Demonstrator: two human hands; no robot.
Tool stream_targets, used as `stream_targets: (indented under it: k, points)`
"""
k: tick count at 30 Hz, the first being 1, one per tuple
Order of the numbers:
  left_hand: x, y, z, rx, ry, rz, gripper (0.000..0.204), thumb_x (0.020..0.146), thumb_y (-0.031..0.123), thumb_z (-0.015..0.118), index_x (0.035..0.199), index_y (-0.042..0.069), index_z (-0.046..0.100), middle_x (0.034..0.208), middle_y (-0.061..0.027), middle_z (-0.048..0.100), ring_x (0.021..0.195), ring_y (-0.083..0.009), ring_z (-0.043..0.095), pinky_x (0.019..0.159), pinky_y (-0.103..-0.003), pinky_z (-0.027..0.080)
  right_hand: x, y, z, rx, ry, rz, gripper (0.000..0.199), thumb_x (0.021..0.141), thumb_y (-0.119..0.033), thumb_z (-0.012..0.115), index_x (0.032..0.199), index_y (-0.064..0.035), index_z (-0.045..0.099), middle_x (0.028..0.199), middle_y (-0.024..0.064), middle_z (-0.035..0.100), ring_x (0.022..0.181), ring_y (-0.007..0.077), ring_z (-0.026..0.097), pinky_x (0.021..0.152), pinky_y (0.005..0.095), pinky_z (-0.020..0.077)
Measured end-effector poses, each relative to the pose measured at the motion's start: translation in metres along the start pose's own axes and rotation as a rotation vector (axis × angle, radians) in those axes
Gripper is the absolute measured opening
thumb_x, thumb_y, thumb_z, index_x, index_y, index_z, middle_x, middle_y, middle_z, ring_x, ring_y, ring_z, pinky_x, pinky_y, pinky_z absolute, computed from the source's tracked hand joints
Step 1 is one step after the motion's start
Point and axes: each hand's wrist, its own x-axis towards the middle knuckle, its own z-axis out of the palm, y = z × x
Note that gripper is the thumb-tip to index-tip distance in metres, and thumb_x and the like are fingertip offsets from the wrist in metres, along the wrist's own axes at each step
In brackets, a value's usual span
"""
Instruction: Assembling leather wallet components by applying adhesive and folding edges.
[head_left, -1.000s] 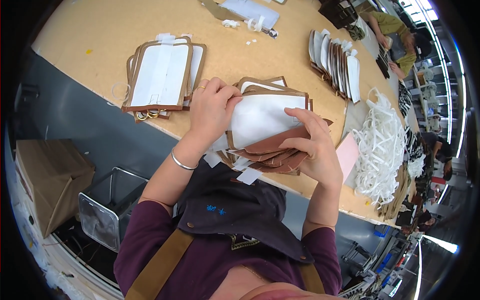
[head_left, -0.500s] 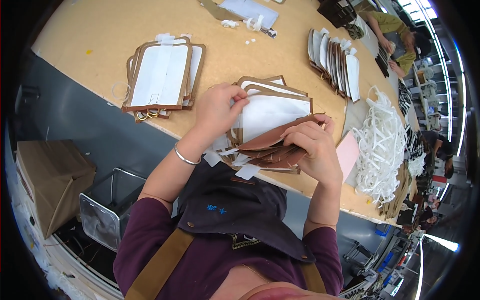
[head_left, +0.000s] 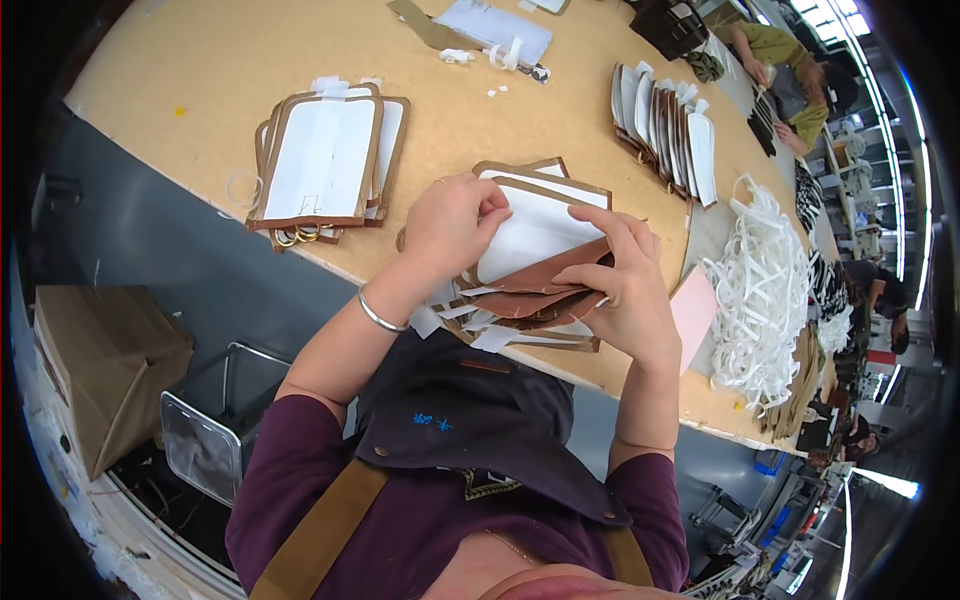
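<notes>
In front of me at the table's near edge lies a stack of white panels (head_left: 522,232) with brown leather borders. My left hand (head_left: 455,228) is closed at the stack's left side, thumb and fingertips together on the white face; whether they grip anything is hidden. My right hand (head_left: 625,285) is closed at the stack's right side, with thumb and lower fingers about the edges of several reddish-brown leather flaps (head_left: 535,303). Its index finger reaches out over the white face. White tape tabs (head_left: 493,338) stick out at the near edge.
A second stack of bordered panels (head_left: 318,150) with gold rings lies left. A fanned row of panels (head_left: 668,130) stands far right, near a heap of white strips (head_left: 762,295). A pink sheet (head_left: 692,305) lies by my right wrist. A co-worker (head_left: 790,85) sits beyond.
My right hand has shifted slightly, its index finger now stretched over the white panel. The top brown flap sits lower, baring more white. My left hand has moved a little right.
</notes>
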Motion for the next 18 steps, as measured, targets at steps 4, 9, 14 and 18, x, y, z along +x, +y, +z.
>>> stream_targets:
  k: [4, 9, 14, 18]
  points:
    - [0.008, -0.012, 0.009, 0.083, 0.27, 0.094, 0.025, 0.072, 0.025, 0.069, 0.09, 0.008, 0.063, 0.089, -0.0098, 0.057, 0.087, -0.029, 0.056, 0.073, -0.038, 0.046, 0.002, 0.003, 0.0, -0.01, 0.008, -0.049, 0.032, 0.043, -0.011, 0.076, 0.074, -0.0112, 0.068, 0.123, 0.0078, 0.052, 0.111, 0.029, 0.047, 0.09, 0.0406, 0.035]
    - [0.023, -0.012, -0.003, -0.058, -0.121, -0.146, 0.02, 0.073, 0.024, 0.069, 0.083, 0.008, 0.064, 0.089, -0.0093, 0.058, 0.091, -0.0289, 0.054, 0.077, -0.038, 0.044, 0.004, 0.006, 0.002, 0.036, -0.052, -0.022, 0.025, 0.048, -0.01, 0.076, 0.071, -0.0107, 0.066, 0.123, 0.0074, 0.051, 0.113, 0.0288, 0.046, 0.092, 0.0403, 0.0336]
    - [-0.003, 0.015, -0.027, -0.278, -0.196, 0.323, 0.022, 0.073, 0.027, 0.069, 0.081, 0.008, 0.065, 0.09, -0.0098, 0.059, 0.094, -0.0286, 0.053, 0.082, -0.037, 0.042, 0.005, 0.005, 0.001, 0.026, 0.025, -0.011, 0.021, 0.054, -0.008, 0.074, 0.072, -0.0113, 0.065, 0.111, 0.0048, 0.058, 0.106, 0.0243, 0.051, 0.093, 0.0403, 0.0332]
    - [0.004, 0.003, -0.019, -0.2, 0.026, 0.329, 0.028, 0.075, 0.026, 0.07, 0.094, 0.008, 0.063, 0.095, -0.0078, 0.06, 0.097, -0.023, 0.052, 0.088, -0.036, 0.039, -0.004, 0.014, 0.005, 0.026, -0.122, -0.02, 0.025, 0.056, -0.007, 0.074, 0.078, -0.0123, 0.062, 0.086, 0.0003, 0.064, 0.084, 0.0194, 0.058, 0.089, 0.0379, 0.035]
